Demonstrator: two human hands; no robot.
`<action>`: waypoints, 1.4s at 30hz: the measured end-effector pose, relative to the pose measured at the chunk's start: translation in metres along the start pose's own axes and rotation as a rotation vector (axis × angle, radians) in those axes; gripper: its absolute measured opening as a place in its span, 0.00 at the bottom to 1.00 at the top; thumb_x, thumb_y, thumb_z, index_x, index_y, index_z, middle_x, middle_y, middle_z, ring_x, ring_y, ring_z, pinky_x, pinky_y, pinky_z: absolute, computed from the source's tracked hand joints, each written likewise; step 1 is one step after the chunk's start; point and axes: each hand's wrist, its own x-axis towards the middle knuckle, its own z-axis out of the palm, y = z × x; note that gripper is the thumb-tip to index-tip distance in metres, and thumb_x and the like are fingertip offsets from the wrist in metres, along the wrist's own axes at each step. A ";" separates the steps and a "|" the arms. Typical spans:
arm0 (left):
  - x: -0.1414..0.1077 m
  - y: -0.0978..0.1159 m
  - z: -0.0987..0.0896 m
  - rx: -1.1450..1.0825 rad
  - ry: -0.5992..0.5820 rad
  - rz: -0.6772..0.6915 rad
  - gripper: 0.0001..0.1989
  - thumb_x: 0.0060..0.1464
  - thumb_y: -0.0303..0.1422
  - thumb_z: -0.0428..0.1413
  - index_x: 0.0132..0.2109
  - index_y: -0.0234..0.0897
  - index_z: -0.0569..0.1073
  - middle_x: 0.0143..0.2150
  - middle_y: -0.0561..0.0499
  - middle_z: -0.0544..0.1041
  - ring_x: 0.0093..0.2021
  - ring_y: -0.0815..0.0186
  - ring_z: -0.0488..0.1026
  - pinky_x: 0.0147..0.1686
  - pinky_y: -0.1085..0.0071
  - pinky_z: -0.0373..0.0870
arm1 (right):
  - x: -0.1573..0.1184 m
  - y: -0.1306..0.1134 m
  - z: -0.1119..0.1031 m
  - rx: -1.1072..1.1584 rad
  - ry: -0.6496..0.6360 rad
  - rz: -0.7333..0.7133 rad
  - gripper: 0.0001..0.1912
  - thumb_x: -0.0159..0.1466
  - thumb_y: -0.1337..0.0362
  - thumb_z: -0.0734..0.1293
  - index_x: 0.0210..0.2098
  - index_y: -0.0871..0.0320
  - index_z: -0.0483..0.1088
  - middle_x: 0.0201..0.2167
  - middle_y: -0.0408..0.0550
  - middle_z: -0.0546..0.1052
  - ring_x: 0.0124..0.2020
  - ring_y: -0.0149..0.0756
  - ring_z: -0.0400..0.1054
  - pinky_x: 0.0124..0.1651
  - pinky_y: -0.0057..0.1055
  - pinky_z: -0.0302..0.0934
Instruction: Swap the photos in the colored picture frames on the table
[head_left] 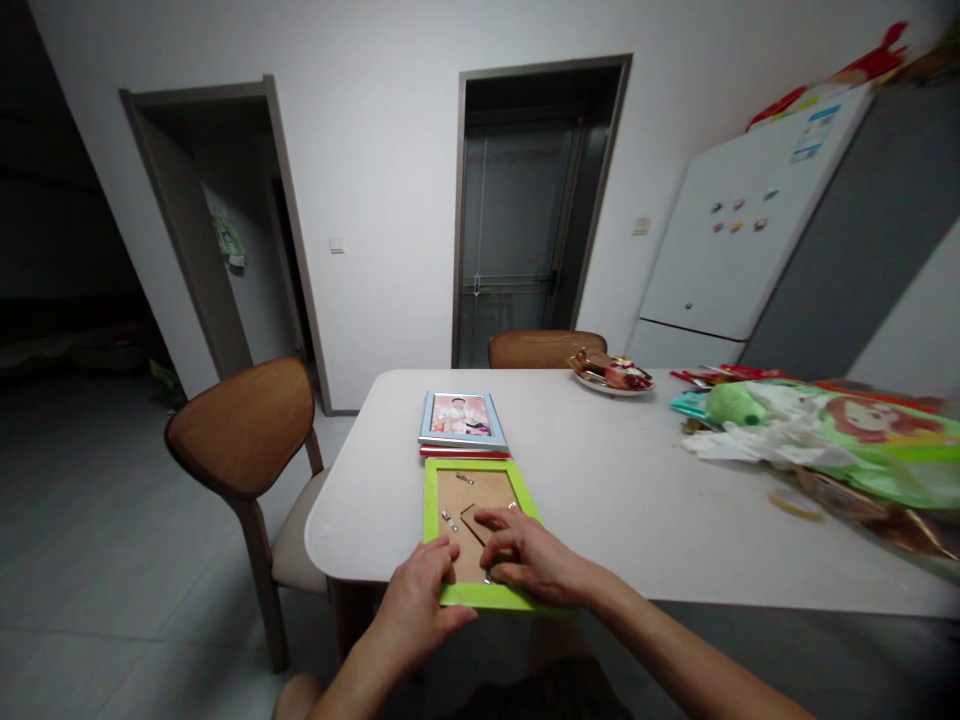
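A green picture frame (pixel 431 500) lies face down on the white table, its brown backing board (pixel 450 550) showing, with small metal clips around it and a dark slit in the middle. My left hand (pixel 420 600) rests on the frame's lower left corner, thumb apart from the fingers. My right hand (pixel 529 555) is over the lower right of the board, its fingers curled near the bottom metal clip (pixel 487 577); whether they pinch it is too small to tell. Just beyond, a light blue frame (pixel 489 432) with a photo lies on a red frame (pixel 465 454).
On the white table (pixel 600 480), a plate (pixel 616 388) of food stands at the back. Green packaging (pixel 870 430) and crumpled white tissues (pixel 780 440) cover the right side. Wooden chairs stand at the left (pixel 247 430) and the far edge (pixel 546 348).
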 end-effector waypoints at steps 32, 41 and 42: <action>0.024 0.008 -0.005 -0.559 0.337 -0.254 0.16 0.45 0.29 0.51 0.45 0.37 0.62 0.43 0.48 0.72 0.43 0.63 0.70 0.43 0.68 0.65 | 0.021 -0.040 -0.003 -0.156 0.429 0.106 0.16 0.48 0.68 0.63 0.38 0.58 0.69 0.37 0.49 0.70 0.40 0.37 0.61 0.44 0.31 0.54; 0.002 -0.044 -0.069 -0.570 0.414 -0.492 0.14 0.44 0.34 0.51 0.40 0.37 0.60 0.29 0.53 0.74 0.27 0.66 0.73 0.26 0.71 0.68 | 0.008 0.013 -0.010 -0.274 0.450 0.327 0.20 0.54 0.62 0.60 0.45 0.62 0.65 0.40 0.55 0.69 0.42 0.40 0.62 0.45 0.34 0.54; -0.001 -0.050 -0.074 -0.532 0.408 -0.509 0.14 0.44 0.34 0.51 0.39 0.36 0.60 0.29 0.52 0.74 0.26 0.66 0.72 0.26 0.71 0.68 | 0.006 0.023 -0.010 -0.306 0.431 0.386 0.21 0.54 0.62 0.59 0.46 0.63 0.64 0.40 0.56 0.69 0.42 0.41 0.63 0.44 0.34 0.54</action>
